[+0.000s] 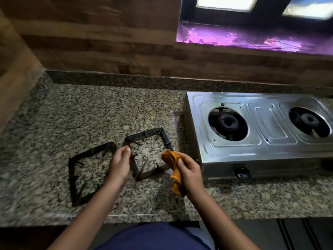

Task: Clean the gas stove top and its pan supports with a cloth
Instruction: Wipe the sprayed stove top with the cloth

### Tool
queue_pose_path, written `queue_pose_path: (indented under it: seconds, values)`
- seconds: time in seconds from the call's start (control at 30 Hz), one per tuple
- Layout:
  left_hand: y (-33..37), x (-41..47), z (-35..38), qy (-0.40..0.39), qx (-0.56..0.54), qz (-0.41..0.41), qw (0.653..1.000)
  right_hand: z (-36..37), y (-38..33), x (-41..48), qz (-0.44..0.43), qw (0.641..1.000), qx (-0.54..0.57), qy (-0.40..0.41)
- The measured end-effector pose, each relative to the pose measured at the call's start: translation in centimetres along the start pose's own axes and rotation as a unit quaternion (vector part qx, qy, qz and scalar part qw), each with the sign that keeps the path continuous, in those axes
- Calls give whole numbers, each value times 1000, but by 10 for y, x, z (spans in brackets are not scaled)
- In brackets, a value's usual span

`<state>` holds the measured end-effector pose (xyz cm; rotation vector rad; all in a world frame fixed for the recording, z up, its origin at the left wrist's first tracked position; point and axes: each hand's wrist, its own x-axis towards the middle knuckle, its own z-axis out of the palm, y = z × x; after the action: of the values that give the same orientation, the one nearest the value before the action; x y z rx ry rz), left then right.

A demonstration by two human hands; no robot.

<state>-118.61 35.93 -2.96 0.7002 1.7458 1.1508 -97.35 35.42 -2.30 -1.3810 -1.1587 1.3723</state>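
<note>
Head view: my left hand (pixel 119 163) curls round the left bar of the right pan support (pixel 166 138). That frame sits on the counter (pixel 72 114) beside the stove (pixel 232 156). My right hand (pixel 189 170) is bunched tight round the orange cloth (pixel 170 158), just by the frame's near corner. The left pan support (pixel 93 151) lies next to it, untouched. I think the frame is hard, heavy metal and maybe greasy, so it could slip. It is best to hold a plain side bar, not the little pointy prongs. The cloth is soft and floppy, so it can wrap round each bar.
</note>
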Motion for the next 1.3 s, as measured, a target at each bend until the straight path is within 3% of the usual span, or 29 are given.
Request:
queue_pose_path:
  seconds: [0.07,0.13,0.3,0.47,0.57,0.63,0.77,1.0,1.2,1.3]
  values:
    - [-9,-5,-7,-11,27,-40,999,5,4,6,64,995,63,42]
    - [-16,-9,-7,-35,48,-75,995,7,4,8,70,996,39,44]
    - [-20,-6,-4,-91,95,-121,984,3,-36,6,-69,997,-41,2]
    - [-5,-13,18,-93,219,-26,971,-48,-78,64,-174,968,-109,145]
    - [2,-14,41,-111,273,-15,956,-77,-63,115,-147,955,-246,79]
    - [2,-11,52,-99,271,-49,956,-84,-54,132,-125,936,-326,35]
    - [4,-13,66,-46,184,-98,977,-95,-60,107,-169,920,-354,2]
    - [-1,-1,62,57,131,-131,981,-112,-34,25,-181,935,-306,-9]
    - [-4,11,61,93,79,-146,982,-95,-45,1,-200,927,-290,-128]
    - [-8,13,60,102,84,-141,981,-93,-56,4,-141,955,-200,-166]
